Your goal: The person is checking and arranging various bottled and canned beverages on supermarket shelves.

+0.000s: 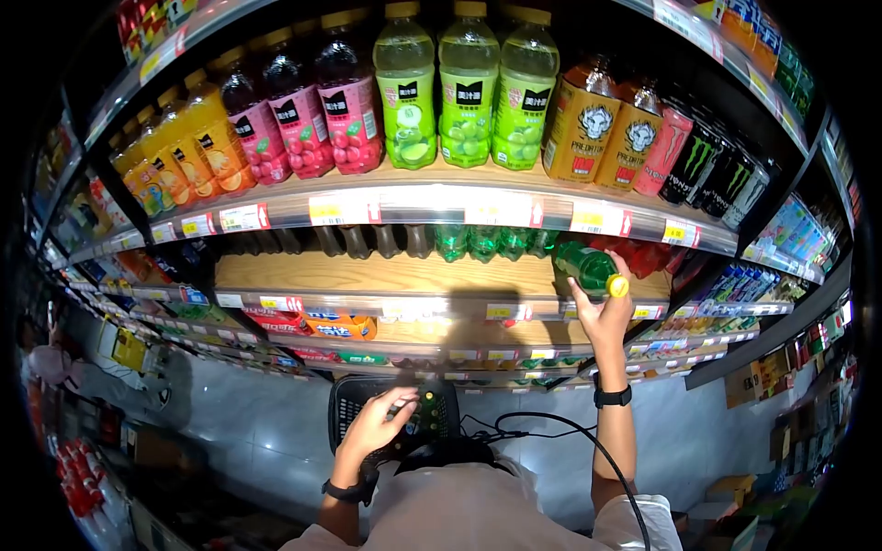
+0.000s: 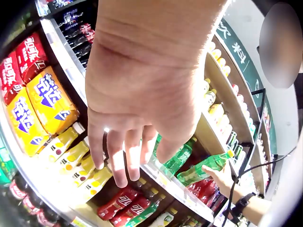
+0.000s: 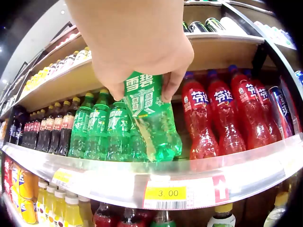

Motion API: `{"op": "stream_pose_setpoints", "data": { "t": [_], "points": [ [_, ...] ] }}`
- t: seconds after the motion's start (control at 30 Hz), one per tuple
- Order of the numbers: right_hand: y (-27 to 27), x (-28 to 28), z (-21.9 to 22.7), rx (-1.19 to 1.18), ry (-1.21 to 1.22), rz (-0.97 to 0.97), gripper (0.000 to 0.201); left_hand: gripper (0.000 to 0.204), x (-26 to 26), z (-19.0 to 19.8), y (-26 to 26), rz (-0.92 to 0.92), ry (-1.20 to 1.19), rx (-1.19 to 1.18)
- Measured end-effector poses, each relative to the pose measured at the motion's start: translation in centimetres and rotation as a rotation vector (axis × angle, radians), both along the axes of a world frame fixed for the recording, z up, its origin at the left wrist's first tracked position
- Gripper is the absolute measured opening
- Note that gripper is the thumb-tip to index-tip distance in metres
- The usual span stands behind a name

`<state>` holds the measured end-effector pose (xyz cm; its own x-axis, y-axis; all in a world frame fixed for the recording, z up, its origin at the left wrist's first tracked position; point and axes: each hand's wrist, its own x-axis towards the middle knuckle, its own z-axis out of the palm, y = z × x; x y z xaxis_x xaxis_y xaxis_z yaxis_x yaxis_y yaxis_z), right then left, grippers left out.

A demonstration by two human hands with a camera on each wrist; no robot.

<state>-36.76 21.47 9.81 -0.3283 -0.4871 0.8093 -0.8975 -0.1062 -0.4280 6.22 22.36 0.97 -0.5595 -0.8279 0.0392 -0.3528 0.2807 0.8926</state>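
My right hand (image 1: 604, 320) grips a green soda bottle (image 1: 586, 264) with a yellow cap, tilted at the right end of the second shelf. In the right wrist view, thumb and fingers pinch this bottle (image 3: 154, 125) around its upper part, between a row of matching green bottles (image 3: 98, 125) and several red soda bottles (image 3: 221, 113). My left hand (image 1: 372, 424) hangs with loosely bent fingers over a black basket (image 1: 342, 404) on the floor side. Nothing is held in the left hand (image 2: 142, 94), as the left wrist view shows. Green bottles with yellow caps (image 1: 428, 409) lie in the basket.
A shelf edge with price tags (image 3: 173, 193) runs in front of the bottles. Juice bottles (image 1: 469, 101) and cans (image 1: 694, 161) line the shelf above. A black cable (image 1: 570, 422) loops beside my right arm. Boxes (image 1: 744, 386) stand at the right.
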Motion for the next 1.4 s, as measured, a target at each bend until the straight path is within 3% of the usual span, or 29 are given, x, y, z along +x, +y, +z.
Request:
{"op": "stream_pose_setpoints", "data": {
  "t": [0.1, 0.2, 0.23, 0.27, 0.33, 0.47, 0.53, 0.6, 0.63, 0.7, 0.87, 1.07, 1.17, 1.27, 1.33, 1.4],
  "points": [
    [-1.2, -0.2, 0.9, 0.011, -0.043, -0.067, 0.076, 0.032, 1.1, -1.2, 0.4, 0.021, -0.021, 0.024],
    [-2.3, -2.6, 0.4, 0.243, -0.211, 0.012, 0.075, 0.032, 2.0, -1.8, 0.6, 0.031, -0.041, 0.019],
    [-2.5, -1.6, 1.8, 0.159, -0.215, 0.083, 0.077, 0.031, 2.1, -2.2, 0.6, 0.046, -0.031, 0.013],
    [-2.8, -1.2, 2.5, 0.067, -0.109, 0.073, 0.079, 0.031, 2.1, -2.5, 0.8, 0.056, -0.02, 0.01],
    [-3.8, -3.1, 1.7, 0.208, -0.001, -0.08, 0.081, 0.03, 2.0, -2.0, 0.8, 0.066, -0.017, 0.029],
    [-5.0, -4.1, 2.0, 0.16, 0.233, -0.17, 0.063, 0.028, 1.8, -2.6, 1.0, 0.061, -0.032, 0.079],
    [-6.0, -4.9, 1.6, 0.224, 0.167, -0.162, 0.058, 0.028, 1.7, -2.4, 0.9, 0.024, -0.056, 0.04],
    [-6.3, -5.4, 1.5, 0.494, 0.082, -0.21, 0.049, 0.028, 1.5, -2.4, 1.0, 0.023, -0.07, 0.044],
    [-6.3, -5.2, 1.2, 0.5, 0.085, -0.207, 0.049, 0.028, 1.5, -2.5, 1.0, 0.005, -0.091, 0.026],
    [-7.0, -5.0, 0.9, 0.209, 0.237, -0.208, 0.041, 0.029, 1.5, -3.0, 0.7, -0.034, -0.143, -0.015],
    [-7.6, -5.8, 0.8, 0.207, 0.188, -0.144, 0.035, 0.032, 1.8, -3.7, 0.7, -0.061, -0.182, -0.016],
    [-8.6, -6.9, -0.1, 0.043, 0.248, -0.161, 0.04, 0.031, 1.6, -3.1, 1.3, -0.007, -0.195, -0.01],
    [-8.0, -5.6, 1.1, 0.137, 0.125, -0.144, 0.04, 0.033, 1.6, -3.2, 1.5, 0.001, -0.249, -0.001],
    [-8.7, -8.1, -0.7, 0.148, 0.284, -0.216, 0.043, 0.03, 1.4, -2.4, 1.6, -0.026, -0.295, 0.056],
    [-8.6, -8.6, -0.7, 0.256, 0.189, -0.201, 0.043, 0.031, 1.4, -2.9, 2.0, -0.029, -0.255, 0.04],
    [-8.3, -8.4, -0.2, 0.083, 0.152, -0.114, 0.04, 0.032, 1.4, -2.9, 2.1, 0.0, -0.271, 0.018]
  ]
}}
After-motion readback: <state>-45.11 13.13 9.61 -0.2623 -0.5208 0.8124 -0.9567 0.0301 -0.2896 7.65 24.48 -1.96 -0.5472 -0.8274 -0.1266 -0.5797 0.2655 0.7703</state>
